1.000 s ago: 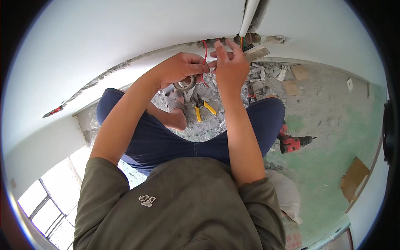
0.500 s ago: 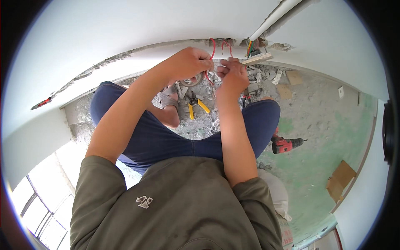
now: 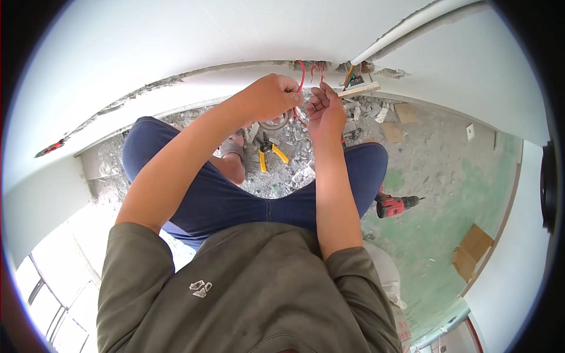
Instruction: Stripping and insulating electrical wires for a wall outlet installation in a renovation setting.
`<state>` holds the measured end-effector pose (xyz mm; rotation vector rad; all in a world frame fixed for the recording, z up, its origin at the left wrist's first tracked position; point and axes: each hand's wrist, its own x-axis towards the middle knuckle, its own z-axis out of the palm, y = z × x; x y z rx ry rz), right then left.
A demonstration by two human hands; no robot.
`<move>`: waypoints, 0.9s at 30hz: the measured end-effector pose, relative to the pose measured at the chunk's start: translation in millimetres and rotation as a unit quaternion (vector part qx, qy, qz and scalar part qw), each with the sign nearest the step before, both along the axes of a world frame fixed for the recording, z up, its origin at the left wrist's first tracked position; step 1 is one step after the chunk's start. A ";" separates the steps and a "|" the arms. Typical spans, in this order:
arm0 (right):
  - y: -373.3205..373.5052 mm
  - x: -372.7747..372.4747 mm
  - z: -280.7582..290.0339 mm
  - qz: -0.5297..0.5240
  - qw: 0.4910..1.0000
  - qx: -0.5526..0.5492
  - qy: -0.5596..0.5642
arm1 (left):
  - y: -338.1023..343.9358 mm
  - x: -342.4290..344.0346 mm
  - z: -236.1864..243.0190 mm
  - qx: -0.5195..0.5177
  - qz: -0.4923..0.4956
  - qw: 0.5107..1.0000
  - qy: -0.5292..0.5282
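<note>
Red wires (image 3: pixel 302 73) come out of a rough hole at the foot of the white wall (image 3: pixel 176 41). My left hand (image 3: pixel 272 95) is closed around a roll of tape (image 3: pixel 275 122) and touches a red wire. My right hand (image 3: pixel 325 112) pinches another red wire between its fingertips, just right of the left hand. A pale flat strip (image 3: pixel 359 89) and a few coloured wires (image 3: pixel 349 73) stick out beside the right hand. I squat, knees apart, below the hole.
Yellow-handled pliers (image 3: pixel 269 154) lie on rubble between my feet. A red power drill (image 3: pixel 393 205) rests on the green floor by my right knee. Cardboard pieces (image 3: pixel 471 252) lie further right. A white conduit (image 3: pixel 406 26) runs up the wall.
The view has shifted so the wall hole sits further right. Both hands have stayed together at the red wires, the right hand lowering slightly from the pale strip.
</note>
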<state>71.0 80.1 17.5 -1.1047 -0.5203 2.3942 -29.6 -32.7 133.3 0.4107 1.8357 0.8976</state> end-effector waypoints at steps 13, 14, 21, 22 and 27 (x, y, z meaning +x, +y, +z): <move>3.2 -1.2 10.3 0.117 0.957 -0.118 0.237 | 5.6 0.9 -0.4 -0.037 -0.026 0.999 0.019; 0.0 -3.1 12.0 0.117 0.957 -0.119 0.236 | 4.5 1.3 -5.2 -0.012 -0.011 1.000 0.011; 6.1 -9.9 -18.3 0.162 0.876 -0.190 0.413 | 5.5 2.9 -9.8 -0.013 -0.008 1.000 0.015; 6.9 -9.2 -17.5 0.163 0.876 -0.196 0.409 | 5.6 4.6 -9.0 -0.013 -0.008 1.000 0.016; -1.4 0.1 -14.3 0.119 0.867 -0.233 0.425 | 4.2 7.3 -7.9 0.007 0.026 1.000 0.007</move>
